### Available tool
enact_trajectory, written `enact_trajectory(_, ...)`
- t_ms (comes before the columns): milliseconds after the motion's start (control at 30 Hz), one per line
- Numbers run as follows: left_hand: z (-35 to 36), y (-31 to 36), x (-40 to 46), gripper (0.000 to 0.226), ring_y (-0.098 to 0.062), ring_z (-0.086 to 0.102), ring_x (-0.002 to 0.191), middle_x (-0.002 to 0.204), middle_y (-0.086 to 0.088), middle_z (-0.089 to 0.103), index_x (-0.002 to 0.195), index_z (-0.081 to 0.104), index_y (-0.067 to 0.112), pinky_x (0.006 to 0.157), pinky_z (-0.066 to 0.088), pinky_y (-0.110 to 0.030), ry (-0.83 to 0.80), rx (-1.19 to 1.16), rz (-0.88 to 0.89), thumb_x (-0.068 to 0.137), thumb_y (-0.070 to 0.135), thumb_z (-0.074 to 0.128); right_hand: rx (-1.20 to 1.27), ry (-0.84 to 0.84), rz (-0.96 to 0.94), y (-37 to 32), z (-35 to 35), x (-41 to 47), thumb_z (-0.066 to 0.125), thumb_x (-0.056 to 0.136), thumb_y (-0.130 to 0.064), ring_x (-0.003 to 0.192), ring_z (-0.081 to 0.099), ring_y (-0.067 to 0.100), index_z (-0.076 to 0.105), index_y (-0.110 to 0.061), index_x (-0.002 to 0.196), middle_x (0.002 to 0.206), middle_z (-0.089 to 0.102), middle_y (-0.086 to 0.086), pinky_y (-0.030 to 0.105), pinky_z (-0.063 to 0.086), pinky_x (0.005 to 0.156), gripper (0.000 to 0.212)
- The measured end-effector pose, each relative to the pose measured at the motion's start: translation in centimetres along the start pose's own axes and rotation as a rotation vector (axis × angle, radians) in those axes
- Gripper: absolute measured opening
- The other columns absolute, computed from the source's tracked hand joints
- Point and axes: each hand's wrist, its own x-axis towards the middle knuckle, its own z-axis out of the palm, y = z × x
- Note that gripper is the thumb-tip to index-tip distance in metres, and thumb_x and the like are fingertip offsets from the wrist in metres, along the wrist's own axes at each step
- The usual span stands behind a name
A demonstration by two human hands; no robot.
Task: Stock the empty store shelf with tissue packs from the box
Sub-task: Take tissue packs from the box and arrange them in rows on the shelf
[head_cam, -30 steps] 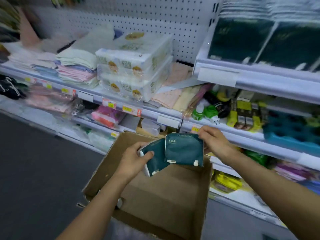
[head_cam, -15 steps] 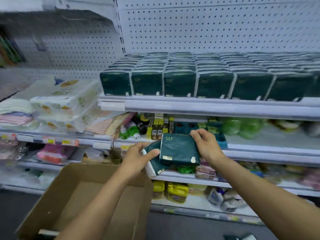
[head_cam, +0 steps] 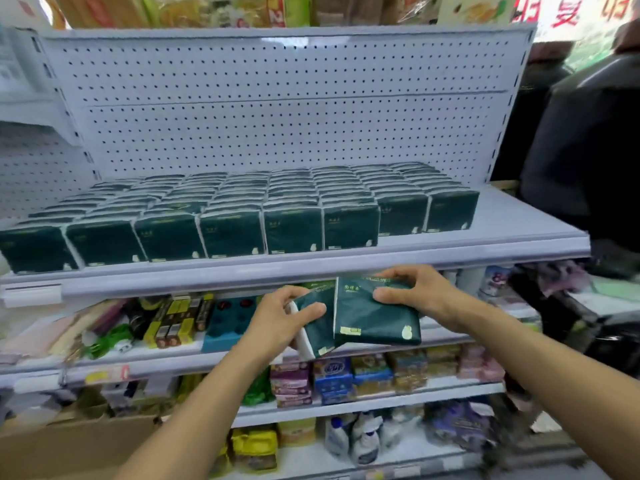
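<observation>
Two dark green tissue packs are in my hands, just below the front lip of the white shelf (head_cam: 512, 220). My left hand (head_cam: 280, 320) grips the left tissue pack (head_cam: 317, 327), which is tilted. My right hand (head_cam: 419, 292) grips the right tissue pack (head_cam: 377, 317) by its upper edge; this pack overlaps the left one. On the shelf stand several rows of the same green packs (head_cam: 291, 230), filling it from the left edge to near the right end. The cardboard box (head_cam: 69, 445) sits low at the bottom left.
A bare strip of shelf lies at the right end, beyond the last row. Below are shelves with batteries (head_cam: 173, 320), boxed goods (head_cam: 332, 379) and bottles (head_cam: 363, 438). A person in dark clothing (head_cam: 588, 150) stands close at the right. White pegboard (head_cam: 277, 116) backs the shelf.
My view has risen from the box to the tissue shelf. Both hands have lifted the two packs up and to the right, closer to the shelf's front lip.
</observation>
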Motion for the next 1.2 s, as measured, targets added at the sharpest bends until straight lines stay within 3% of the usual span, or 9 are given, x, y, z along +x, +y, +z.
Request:
enact_trajectory(67,1.2,1.3,1.2,0.036,-0.017,0.062,0.078,0.094,0.000,0.052,0.115,0.062,0.026,0.049,0.050,-0.021,-0.007,0.023,0.009,0.084,0.037,0.075,0.034,0.038,-0.026,-0.4,-3.5,0.0,0.080,0.074,-0.022,0.085,0.071,0.025,0.070,-0.012,0.103,0.101,0.073,0.009,0.039,0.060,0.072,0.032)
enact_trajectory(200,2.2,3.3,4.1,0.023,-0.021,0.064,0.082,0.088,-0.004,0.059,0.105,0.062,0.031,0.061,0.052,-0.029,-0.026,0.039,0.047,0.086,0.038,0.074,0.036,0.228,-0.153,-1.4,-9.2,2.0,0.074,0.082,-0.008,0.093,0.068,0.021,0.067,-0.017,0.110,0.113,0.068,0.010,0.030,0.059,0.076,0.031)
enact_trajectory(367,2.7,5.7,7.8,0.022,-0.004,0.053,0.069,0.079,0.008,0.050,0.106,0.062,0.028,0.047,0.037,-0.008,-0.039,0.109,0.147,0.087,0.035,0.072,-0.204,0.509,-0.401,-2.3,-12.1,6.0,0.072,0.084,-0.005,0.095,0.063,0.015,0.064,-0.024,0.106,0.109,0.065,0.002,0.020,0.054,0.081,0.030)
enact_trajectory(467,2.9,6.0,9.9,0.019,-0.005,0.052,0.073,0.079,0.013,0.048,0.100,0.061,0.035,0.058,0.039,-0.018,-0.068,0.114,0.171,0.086,0.039,0.073,-0.403,0.508,-0.454,-1.8,-12.2,8.8,0.073,0.082,-0.008,0.103,0.058,0.015,0.063,-0.027,0.106,0.109,0.063,-0.002,0.031,0.047,0.096,0.032)
enact_trajectory(600,2.6,5.6,12.2,0.023,-0.014,0.063,0.088,0.086,0.012,0.054,0.100,0.063,0.039,0.078,0.056,-0.035,-0.124,0.089,0.144,0.081,0.046,0.076,-0.462,0.481,-0.414,0.1,-12.3,12.0,0.076,0.080,-0.011,0.111,0.054,0.015,0.065,-0.034,0.102,0.115,0.063,-0.001,0.028,0.041,0.099,0.033)
enact_trajectory(667,2.3,5.2,13.2,0.033,-0.019,0.065,0.098,0.095,0.009,0.059,0.104,0.065,0.041,0.089,0.056,-0.045,-0.165,0.066,0.123,0.075,0.051,0.078,-0.534,0.524,-0.421,1.3,-12.4,13.1,0.077,0.080,-0.014,0.112,0.052,0.020,0.065,-0.039,0.099,0.112,0.062,-0.002,0.035,0.042,0.100,0.034)
enact_trajectory(833,2.0,4.7,14.6,0.056,-0.021,0.068,0.101,0.107,0.005,0.067,0.100,0.066,0.049,0.093,0.055,-0.047,-0.223,0.012,0.133,0.049,0.071,0.078,-0.557,0.582,-0.399,2.2,-11.6,14.3,0.073,0.084,-0.014,0.108,0.043,0.016,0.067,-0.034,0.109,0.111,0.049,-0.002,0.028,0.036,0.096,0.032)
enact_trajectory(1033,2.6,5.1,14.5,0.058,-0.025,0.070,0.100,0.111,-0.004,0.069,0.101,0.070,0.039,0.091,0.056,-0.046,-0.238,-0.073,0.125,0.049,0.063,0.084,-0.645,0.548,-0.399,1.5,-10.9,14.4,0.068,0.089,-0.018,0.115,0.041,0.015,0.064,-0.027,0.122,0.117,0.044,-0.005,0.031,0.041,0.099,0.035)
enact_trajectory(1200,2.7,5.5,13.9,0.045,-0.026,0.071,0.096,0.108,-0.007,0.070,0.101,0.070,0.036,0.089,0.057,-0.048,-0.219,-0.080,0.108,0.062,0.051,0.086,-0.972,0.629,-0.441,0.9,-10.5,13.4,0.063,0.090,-0.039,0.130,0.033,0.027,0.058,-0.030,0.132,0.141,0.042,0.007,0.045,0.036,0.102,0.042)
